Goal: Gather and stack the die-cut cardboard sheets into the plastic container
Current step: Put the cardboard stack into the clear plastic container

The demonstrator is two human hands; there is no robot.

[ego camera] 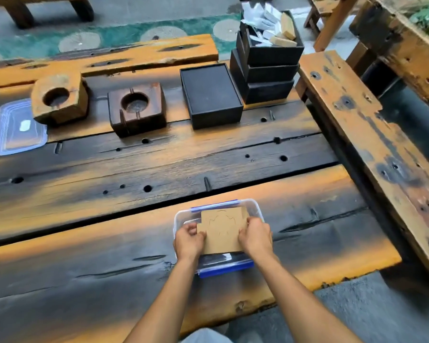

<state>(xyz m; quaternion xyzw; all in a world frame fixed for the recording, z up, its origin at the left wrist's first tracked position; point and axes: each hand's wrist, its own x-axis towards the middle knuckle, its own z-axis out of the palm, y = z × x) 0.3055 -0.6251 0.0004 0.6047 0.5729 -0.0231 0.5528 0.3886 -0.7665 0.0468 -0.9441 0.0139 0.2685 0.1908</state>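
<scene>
Hands first: the left hand [189, 240] and the right hand [255, 237] each pinch a side edge of the sheets [222, 231], thumbs on top, fingers curled under, the cardboard spanning the gap between them. The sheets hang tilted over the open tub [254, 204], which sits at the table's [109, 243] near edge; whether they touch its bottom I cannot tell. Such cardboard is likely light and fairly stiff, yet apt to crease along its die-cut lines, so a two-sided edge grip looks sound. Both forearms reach forward, converging on the tub, wrists roughly level. Farther off lie the lid [18, 129] at far left, two wooden blocks [60, 100] and black boxes [211, 92].
</scene>
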